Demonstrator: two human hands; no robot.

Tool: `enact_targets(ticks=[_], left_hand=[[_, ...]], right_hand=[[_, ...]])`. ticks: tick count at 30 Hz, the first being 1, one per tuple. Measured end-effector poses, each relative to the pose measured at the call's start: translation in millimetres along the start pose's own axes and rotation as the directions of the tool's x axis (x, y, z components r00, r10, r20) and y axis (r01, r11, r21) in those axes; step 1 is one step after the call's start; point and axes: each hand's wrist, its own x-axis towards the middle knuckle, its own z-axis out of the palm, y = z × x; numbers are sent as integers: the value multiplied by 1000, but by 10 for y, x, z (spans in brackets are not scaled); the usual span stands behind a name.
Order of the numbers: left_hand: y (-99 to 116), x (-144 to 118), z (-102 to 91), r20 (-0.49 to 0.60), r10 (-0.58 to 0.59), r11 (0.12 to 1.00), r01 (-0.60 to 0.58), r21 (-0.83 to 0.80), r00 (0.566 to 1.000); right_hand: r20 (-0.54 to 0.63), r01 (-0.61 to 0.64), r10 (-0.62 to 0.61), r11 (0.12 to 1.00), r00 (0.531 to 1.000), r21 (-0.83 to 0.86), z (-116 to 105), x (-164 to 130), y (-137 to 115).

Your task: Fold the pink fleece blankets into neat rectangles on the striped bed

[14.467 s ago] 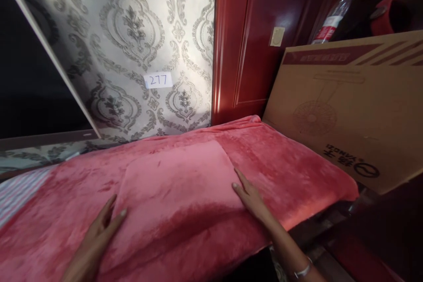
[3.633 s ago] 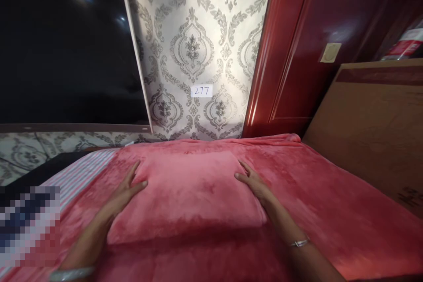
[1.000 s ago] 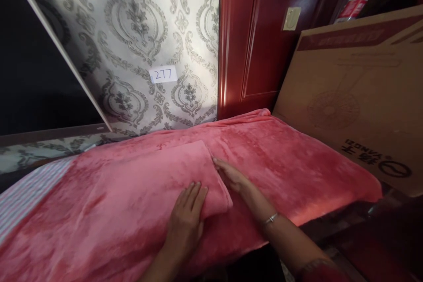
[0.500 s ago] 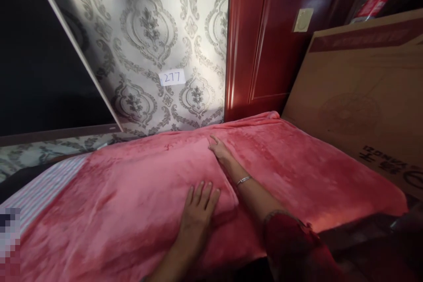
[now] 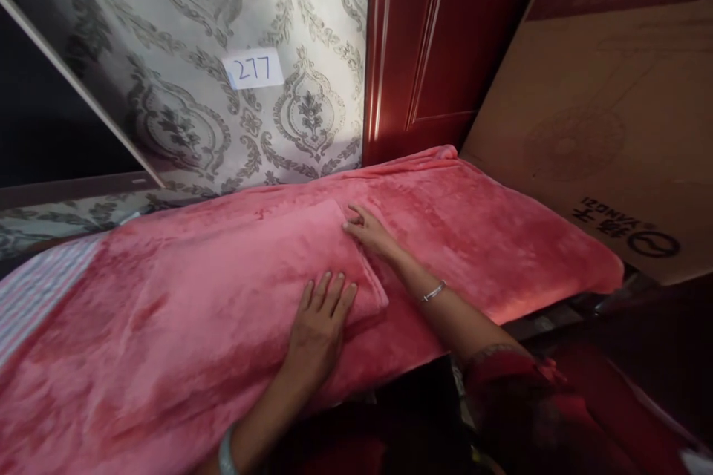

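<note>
Head view looks down on a folded pink blanket [image 5: 267, 260] lying on a larger pink fleece cover [image 5: 490, 230] spread over the bed; the left hand [image 5: 320, 319] rests flat on the fold's near right corner, fingers [image 5: 328, 289] spread and released, gripping nothing; the right hand [image 5: 370, 230] lies at the fold's far right corner, fingertips [image 5: 350, 223] touching its edge, whether they pinch it cannot be told; a cardboard box [image 5: 601, 104] leans at the right.

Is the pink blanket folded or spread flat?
Folded: the pink blanket has a doubled layer ending in an edge under the left hand and right hand.
</note>
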Motion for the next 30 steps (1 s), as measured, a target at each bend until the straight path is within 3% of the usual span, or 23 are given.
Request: enact_targets(ticks=[5,10,16,23,30], left_hand=[[22,16,-20,4,-13,1000,13,0,1000],[48,49,-48,-17,-8,999,9,48,1000],[36,58,-63,-31,2,1000,-1,6,1000],[46,73,-94,-34,6,1000,-6,3,999],[42,69,-89,-57,8,1000,-7,18,998]], right_hand=[[-42,149,-157,978,987,-144,-85,-412,46],[-154,255,-291,942,944,-219,-226,-1087,73],[-107,281,-333,899,937,-336,-185,-1755,88],[-232,193,-293,907,928,-375,-38,-1834,262],[-312,119,-152,985,938,-124,32,-1795,295]])
